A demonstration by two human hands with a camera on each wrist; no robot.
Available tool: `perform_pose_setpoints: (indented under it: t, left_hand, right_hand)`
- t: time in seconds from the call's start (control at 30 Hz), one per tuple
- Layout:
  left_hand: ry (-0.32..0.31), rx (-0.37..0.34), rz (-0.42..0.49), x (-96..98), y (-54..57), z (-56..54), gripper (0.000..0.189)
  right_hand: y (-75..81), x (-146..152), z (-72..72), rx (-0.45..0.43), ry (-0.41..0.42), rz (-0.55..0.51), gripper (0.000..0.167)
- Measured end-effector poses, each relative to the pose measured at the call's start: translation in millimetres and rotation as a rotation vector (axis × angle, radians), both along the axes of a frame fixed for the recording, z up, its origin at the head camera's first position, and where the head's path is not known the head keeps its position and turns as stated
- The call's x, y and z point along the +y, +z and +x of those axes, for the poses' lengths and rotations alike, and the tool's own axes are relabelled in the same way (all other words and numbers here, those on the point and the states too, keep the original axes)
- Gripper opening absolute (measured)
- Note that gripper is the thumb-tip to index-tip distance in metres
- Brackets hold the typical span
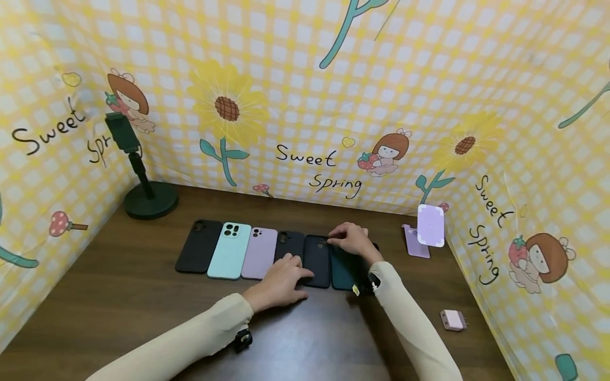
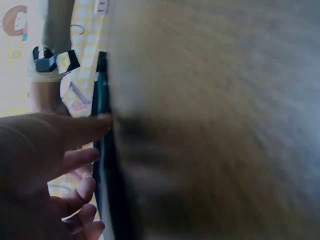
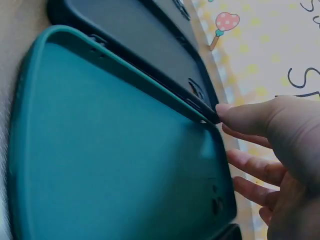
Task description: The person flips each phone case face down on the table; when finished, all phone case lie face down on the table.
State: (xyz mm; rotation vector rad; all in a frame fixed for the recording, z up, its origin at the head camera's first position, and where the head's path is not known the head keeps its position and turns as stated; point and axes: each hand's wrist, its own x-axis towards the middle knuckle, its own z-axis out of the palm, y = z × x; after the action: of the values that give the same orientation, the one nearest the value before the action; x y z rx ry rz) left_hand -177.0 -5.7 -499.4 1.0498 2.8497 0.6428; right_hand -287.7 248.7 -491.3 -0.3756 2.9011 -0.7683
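Observation:
Several phone cases stand side by side in a row, lying flat on the table. My left hand [image 1: 281,280] is at the near end of the dark navy case [image 1: 316,270], its thumb and fingers loosely bent. Its thumb [image 2: 85,127] lies at the near edge of the row in the left wrist view. At the far end of the row, my right hand [image 1: 352,241] touches the top edges, its thumb tip at the navy case's corner and its fingers along the teal case [image 3: 100,140]. That teal case lies inner side up, and my right forearm partly covers it.
Left in the row are a black case [image 1: 197,248], a mint case [image 1: 229,254], a lavender case [image 1: 259,256] and another dark case [image 1: 289,242]. A dark green stand [image 1: 150,201] is back left, a lavender stand [image 1: 430,226] back right, a charger plug [image 1: 452,320] at right.

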Motion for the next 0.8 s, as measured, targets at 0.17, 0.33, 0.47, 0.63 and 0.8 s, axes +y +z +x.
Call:
perform_pose_setpoints:
  t: [0.17,0.33,0.47,0.63,0.8]
  left_hand:
    - [0.014,0.053,-0.003,8.8,-6.7,-0.5,0.013]
    - [0.009,0.077,-0.009,14.8,-9.8,-3.0,0.015]
    - [-0.002,0.134,0.048,16.8,-5.0,-2.0,0.012]
    - [0.003,0.224,0.236,7.3,6.2,-1.3,0.007]
    - [-0.005,0.127,0.471,-10.5,11.7,-1.0,0.028]
  right_hand:
    - [-11.0,-10.4,0.1,0.041,-0.027,-0.058,0.01]
    - [-12.4,-15.5,-0.7,0.077,-0.055,-0.082,0.007]
    - [-0.9,-11.5,-3.2,0.103,-0.041,-0.097,0.009]
    - [25.7,-6.7,-2.9,-0.002,-0.005,-0.351,0.019]
    - [48.6,-5.0,0.6,-0.183,0.026,-0.631,0.028]
